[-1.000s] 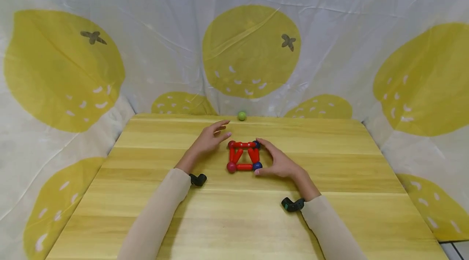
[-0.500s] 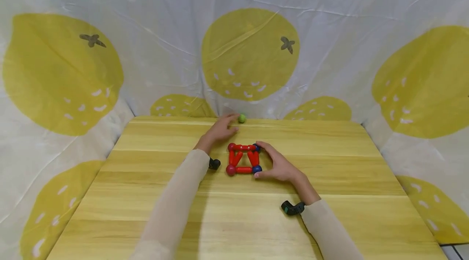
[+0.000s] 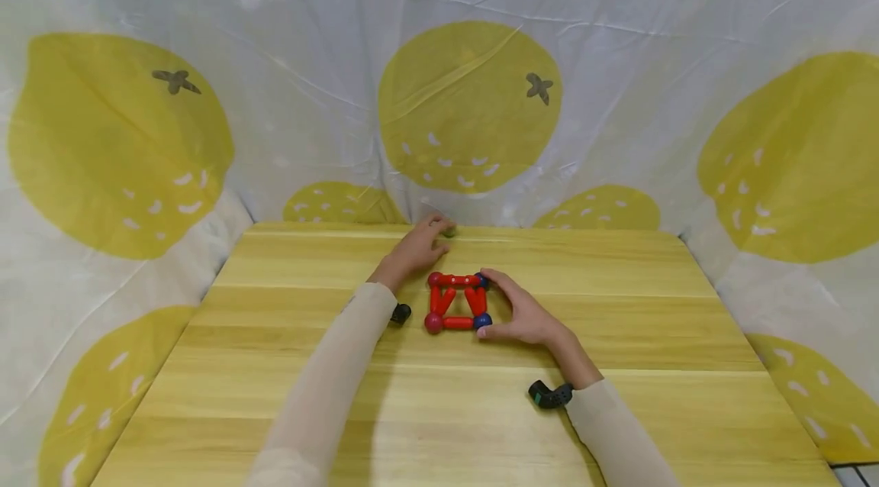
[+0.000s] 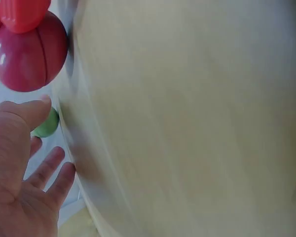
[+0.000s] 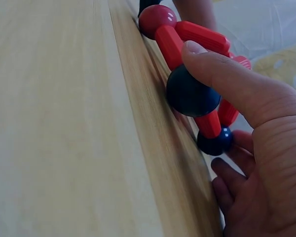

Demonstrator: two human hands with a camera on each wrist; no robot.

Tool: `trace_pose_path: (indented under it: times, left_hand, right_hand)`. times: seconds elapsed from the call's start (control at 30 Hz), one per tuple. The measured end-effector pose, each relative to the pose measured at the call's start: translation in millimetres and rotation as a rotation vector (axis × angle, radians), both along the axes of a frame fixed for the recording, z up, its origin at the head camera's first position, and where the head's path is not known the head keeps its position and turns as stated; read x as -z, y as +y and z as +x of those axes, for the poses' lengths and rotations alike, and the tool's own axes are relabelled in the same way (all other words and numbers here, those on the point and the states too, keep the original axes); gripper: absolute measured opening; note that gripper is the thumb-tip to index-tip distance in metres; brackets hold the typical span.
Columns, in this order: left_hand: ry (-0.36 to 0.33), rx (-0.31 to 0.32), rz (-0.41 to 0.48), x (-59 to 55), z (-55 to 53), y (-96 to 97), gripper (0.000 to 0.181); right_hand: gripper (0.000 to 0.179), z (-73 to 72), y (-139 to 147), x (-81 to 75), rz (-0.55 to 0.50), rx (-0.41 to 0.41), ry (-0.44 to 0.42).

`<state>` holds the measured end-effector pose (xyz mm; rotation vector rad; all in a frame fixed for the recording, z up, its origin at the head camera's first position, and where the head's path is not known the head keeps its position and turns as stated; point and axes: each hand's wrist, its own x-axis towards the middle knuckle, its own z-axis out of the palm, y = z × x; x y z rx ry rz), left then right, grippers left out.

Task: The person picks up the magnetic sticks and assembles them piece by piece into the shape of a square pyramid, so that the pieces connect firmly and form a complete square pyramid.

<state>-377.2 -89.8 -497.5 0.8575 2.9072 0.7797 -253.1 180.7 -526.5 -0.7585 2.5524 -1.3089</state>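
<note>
A frame of red magnetic rods (image 3: 458, 324) joined by balls rests on the table. Its left corners are dark red balls (image 3: 433, 323), its right corners blue balls (image 3: 483, 321). My right hand (image 3: 527, 313) holds the frame's right side: the thumb presses the nearer blue ball (image 5: 192, 91), while fingertips reach the farther one. Beyond the frame, my left hand (image 3: 416, 246) stretches to a small green ball (image 3: 449, 232) at the table's far edge. Its fingers partly cover the ball in the head view. Thumb and fingers stay spread in the left wrist view, with the green ball (image 4: 48, 124) showing between them.
The wooden table (image 3: 618, 334) ends at a hanging cloth (image 3: 618, 105) printed with lemons, just behind the green ball. More of this cloth hangs at both sides. Each wrist carries a small black camera (image 3: 550, 395).
My left hand has moved forward and right, from beside the frame to the green ball, and now partly covers it. My right hand keeps its hold on the frame.
</note>
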Motion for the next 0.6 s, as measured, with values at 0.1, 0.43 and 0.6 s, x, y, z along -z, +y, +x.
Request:
trace_pose_path:
  times: [0.1,0.43,0.6]
  left_hand:
    - [0.021,-0.005,0.016,-0.7,1.0,-3.6,0.052]
    - [-0.028,-0.060,0.071,-2.7,7.0,-13.2,0.039]
    - [-0.048,-0.056,0.141,-1.3,14.6,-18.9,0.043]
  right_hand:
    - [0.112,-0.8,0.3,0.4,-0.001,0.004,0.003]
    - [0.112,-1.6,-0.4,-0.6,-0.003,0.007,-0.004]
    - [0.112,-0.6,-0.3,0.1,-0.002,0.010,-0.011]
